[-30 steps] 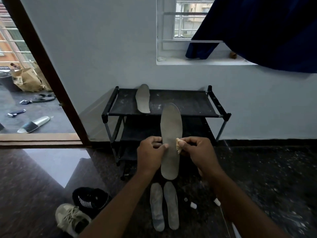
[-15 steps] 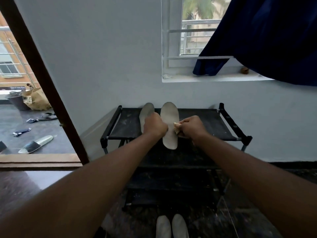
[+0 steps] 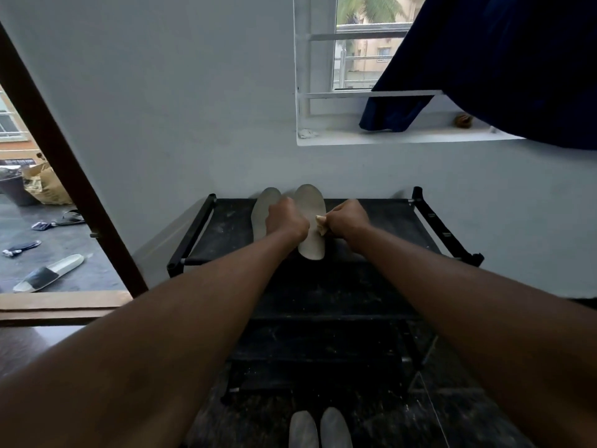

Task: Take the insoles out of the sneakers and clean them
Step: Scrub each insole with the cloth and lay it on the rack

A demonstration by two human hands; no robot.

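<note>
Landmark: the black shoe rack (image 3: 392, 218) against the wall under the window sill (image 3: 387, 138); every place below is given relative to it.

Held insole (image 3: 310, 202): lies lengthwise on the rack's top shelf, toe toward the wall, heel near the shelf's front edge. A second ago it stood upright in the air in front of the rack; half a second ago it was already down on the shelf, and it has hardly shifted since.

Second insole (image 3: 262, 205): on the same shelf, just to the left of the held insole, partly hidden by the left wrist; unmoved through all the frames.

Left hand (image 3: 286, 219): fingers curled down on the held insole's left edge, gripping it against the shelf (only the back of the hand shows).

Right hand (image 3: 350, 218): fingers closed round a pale wad (image 3: 321, 221), which touches the held insole's right edge, as it did half a second ago.

Floor pair (image 3: 302, 430): two more insoles side by side on the dark floor in front of the rack, now cut off by the lower edge of the view.

View: tipped higher than a second ago, so the rack sits lower and more of the dark blue curtain (image 3: 517, 59) above it shows.

Outside: a slipper (image 3: 48, 274) lies beyond the doorway to the rack's left.
</note>
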